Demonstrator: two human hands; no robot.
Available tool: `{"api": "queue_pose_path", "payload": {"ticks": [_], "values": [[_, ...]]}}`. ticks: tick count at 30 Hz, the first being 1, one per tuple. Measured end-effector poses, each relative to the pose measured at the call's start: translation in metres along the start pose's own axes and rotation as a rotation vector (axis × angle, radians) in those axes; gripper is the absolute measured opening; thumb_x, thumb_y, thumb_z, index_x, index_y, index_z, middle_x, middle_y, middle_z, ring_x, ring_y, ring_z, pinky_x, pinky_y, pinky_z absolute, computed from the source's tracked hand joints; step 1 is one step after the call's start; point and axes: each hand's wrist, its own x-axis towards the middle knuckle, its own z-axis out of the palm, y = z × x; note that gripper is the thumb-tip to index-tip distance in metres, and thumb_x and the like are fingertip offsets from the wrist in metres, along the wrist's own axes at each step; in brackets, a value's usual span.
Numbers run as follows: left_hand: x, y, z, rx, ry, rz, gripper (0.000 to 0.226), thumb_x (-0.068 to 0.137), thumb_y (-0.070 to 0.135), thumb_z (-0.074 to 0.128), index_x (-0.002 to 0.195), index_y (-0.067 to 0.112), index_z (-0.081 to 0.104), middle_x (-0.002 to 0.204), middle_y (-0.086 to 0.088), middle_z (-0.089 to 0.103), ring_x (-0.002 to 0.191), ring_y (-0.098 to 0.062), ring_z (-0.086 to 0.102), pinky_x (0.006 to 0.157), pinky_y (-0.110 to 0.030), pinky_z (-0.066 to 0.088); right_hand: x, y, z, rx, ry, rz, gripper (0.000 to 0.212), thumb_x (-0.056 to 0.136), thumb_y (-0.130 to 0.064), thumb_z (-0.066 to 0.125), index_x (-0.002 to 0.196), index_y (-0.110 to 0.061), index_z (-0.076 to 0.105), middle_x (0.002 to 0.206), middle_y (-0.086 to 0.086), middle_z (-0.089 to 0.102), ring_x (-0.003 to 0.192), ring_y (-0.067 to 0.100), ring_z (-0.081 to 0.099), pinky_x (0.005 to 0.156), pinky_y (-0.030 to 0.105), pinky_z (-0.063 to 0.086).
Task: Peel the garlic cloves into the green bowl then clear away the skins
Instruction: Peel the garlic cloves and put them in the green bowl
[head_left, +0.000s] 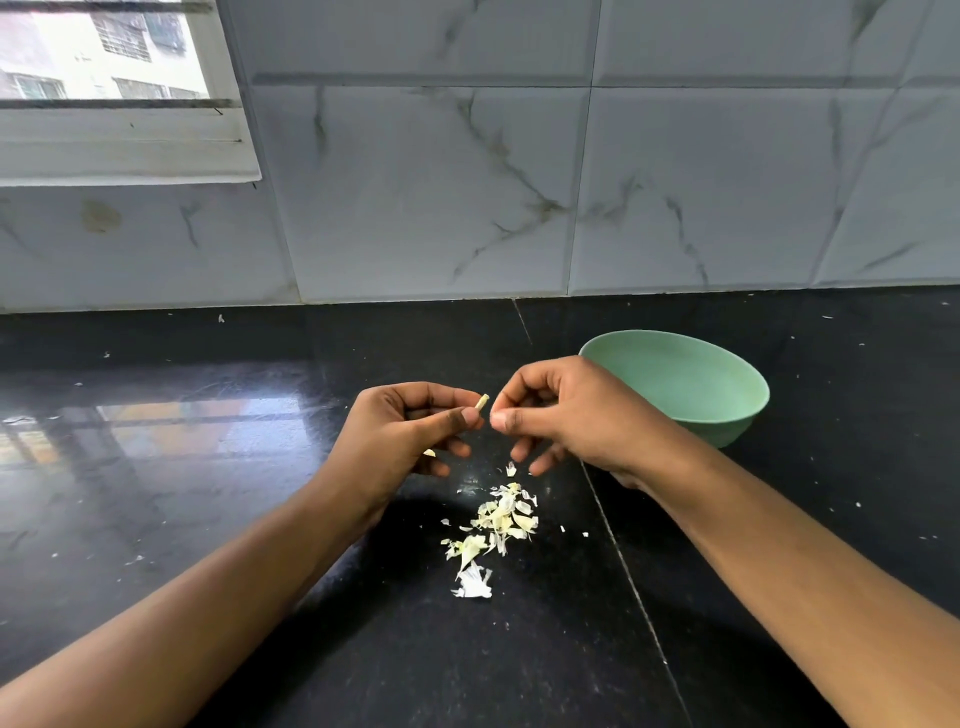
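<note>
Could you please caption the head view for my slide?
Left hand pinches a garlic clove, skins on the counter, green bowl beyond.

- Only two arms of the person show; left hand (410, 431) and right hand (566, 410) are both bare from fingertips to wrist.
- Left forearm (208, 597) is bare right to the frame edge; it is slim and smooth and narrows toward the wrist.
- Right forearm (779, 545) is the same: bare to the frame edge, same slim taper.
- Fingers are slender, with knuckle creases visible on the backs.
- Left thumbnail (470, 415) is short, trimmed and natural-looking.
- Right thumbnail (498, 418) is also short and pale.
- Finer skin detail on the forearms is too soft to tell.
</note>
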Motion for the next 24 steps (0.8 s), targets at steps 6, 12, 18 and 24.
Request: {"api": "queue_pose_path", "payload": {"ticks": [6, 12, 18, 24], "values": [[-0.002, 0.003, 0.001, 0.067, 0.0, 0.108, 0.013, 0.07, 0.016, 0.075, 0.083, 0.016, 0.075, 0.072, -0.011, 0.073, 0.058, -0.013, 0.066, 0.046, -0.02, 0.049, 0.004, 0.003, 0.007, 0.324, 0.05, 0.072, 0.013, 0.089, -0.011, 0.062, 0.078, -0.003, 0.063, 0.068, 0.007, 0.06, 0.049, 0.008, 0.06, 0.044, 0.019, 0.051], [-0.004, 0.008, 0.0, -0.01, -0.025, 0.089, 0.018, 0.064, 0.018, 0.074, 0.082, 0.015, 0.076, 0.074, -0.011, 0.074, 0.057, -0.011, 0.066, 0.048, -0.019, 0.05, 0.005, 0.003, 0.007, 0.344, -0.008, 0.002, 0.011, 0.091, -0.01, 0.057, 0.082, -0.004, 0.06, 0.069, 0.004, 0.06, 0.053, 0.006, 0.057, 0.043, 0.018, 0.049], [-0.004, 0.011, -0.001, -0.096, -0.045, 0.047, 0.018, 0.063, 0.016, 0.072, 0.081, 0.013, 0.076, 0.071, -0.007, 0.072, 0.054, -0.009, 0.063, 0.046, -0.018, 0.049, 0.005, 0.005, 0.009, 0.298, -0.015, -0.116, 0.013, 0.093, -0.01, 0.054, 0.082, -0.007, 0.061, 0.075, 0.005, 0.061, 0.059, 0.005, 0.055, 0.042, 0.017, 0.045], [-0.004, 0.01, 0.0, -0.148, -0.051, 0.012, 0.021, 0.065, 0.015, 0.07, 0.084, 0.009, 0.074, 0.069, -0.005, 0.071, 0.052, -0.007, 0.061, 0.046, -0.017, 0.049, 0.005, 0.007, 0.014, 0.275, 0.02, -0.147, 0.016, 0.095, -0.009, 0.052, 0.081, -0.007, 0.06, 0.067, -0.005, 0.061, 0.06, 0.005, 0.05, 0.039, 0.018, 0.04]]}}
